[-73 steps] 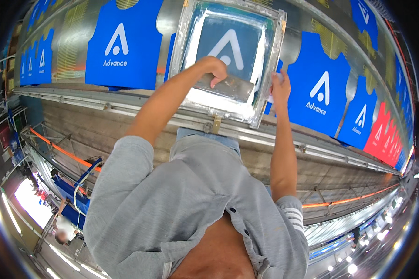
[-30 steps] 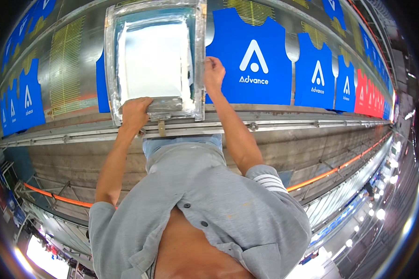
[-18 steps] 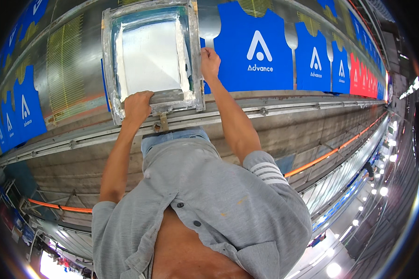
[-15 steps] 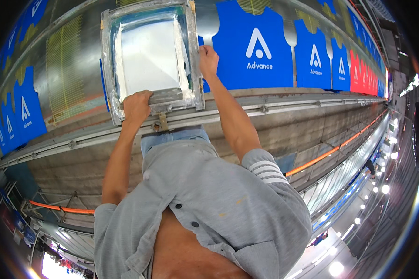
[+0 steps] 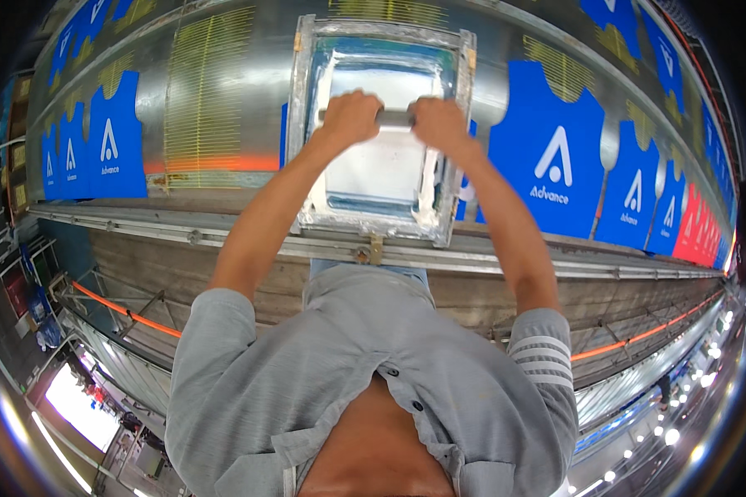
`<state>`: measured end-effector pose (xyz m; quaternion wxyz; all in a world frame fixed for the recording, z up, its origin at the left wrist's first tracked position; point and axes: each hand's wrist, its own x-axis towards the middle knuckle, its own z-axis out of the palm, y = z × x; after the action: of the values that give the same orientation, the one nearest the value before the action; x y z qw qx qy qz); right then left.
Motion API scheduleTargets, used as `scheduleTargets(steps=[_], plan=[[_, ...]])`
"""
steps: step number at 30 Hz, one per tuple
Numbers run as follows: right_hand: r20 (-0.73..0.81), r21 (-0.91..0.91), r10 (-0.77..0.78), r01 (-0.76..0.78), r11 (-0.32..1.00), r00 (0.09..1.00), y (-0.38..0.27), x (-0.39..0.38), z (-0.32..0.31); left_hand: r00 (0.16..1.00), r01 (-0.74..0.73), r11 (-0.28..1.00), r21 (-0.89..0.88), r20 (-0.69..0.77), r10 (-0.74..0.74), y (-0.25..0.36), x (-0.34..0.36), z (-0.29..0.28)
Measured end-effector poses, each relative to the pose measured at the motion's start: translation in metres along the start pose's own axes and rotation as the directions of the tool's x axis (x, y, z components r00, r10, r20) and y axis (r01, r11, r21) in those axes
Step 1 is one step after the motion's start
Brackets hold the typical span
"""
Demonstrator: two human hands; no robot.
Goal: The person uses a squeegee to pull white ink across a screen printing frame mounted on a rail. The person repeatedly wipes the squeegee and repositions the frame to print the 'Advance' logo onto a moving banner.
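Observation:
Both hands grip a grey squeegee [image 5: 396,118] that lies crosswise in the upper half of a screen printing frame [image 5: 466,99]. My left hand [image 5: 353,116] is closed round its left part, my right hand [image 5: 438,124] round its right part. White ink [image 5: 371,178] covers the mesh below the squeegee and smears along the inner sides. Under the frame, mostly hidden, lies a blue fabric piece [image 5: 284,137] whose edges peek out. To the right, a blue shirt panel [image 5: 547,149] with a white printed logo lies flat on the table.
More printed blue panels [image 5: 114,141] lie at the left, and red panels [image 5: 700,228] at the far right. A metal rail [image 5: 249,244] with a small bracket [image 5: 376,248] runs along the table's near edge. An orange tube [image 5: 124,308] runs behind me.
My right hand has left the frame's right side and now grips the squeegee beside my left. The squeegee has moved from the frame's near end toward its far end. The view has shifted.

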<state>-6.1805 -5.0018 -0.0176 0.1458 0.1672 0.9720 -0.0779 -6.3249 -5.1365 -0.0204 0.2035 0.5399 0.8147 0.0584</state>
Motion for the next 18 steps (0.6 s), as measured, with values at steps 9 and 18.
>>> scheduleTargets(steps=[9,18], plan=[[-0.232,0.112,-0.029,0.056,0.992,0.972,0.058,0.094,-0.025,0.998,0.015,0.994,0.112,-0.059,-0.009,-0.066,0.101,-0.042],[-0.302,0.102,-0.084,0.119,0.988,0.950,-0.030,-0.061,0.051,0.999,0.039,0.999,0.001,-0.005,-0.039,-0.013,-0.072,0.031]])
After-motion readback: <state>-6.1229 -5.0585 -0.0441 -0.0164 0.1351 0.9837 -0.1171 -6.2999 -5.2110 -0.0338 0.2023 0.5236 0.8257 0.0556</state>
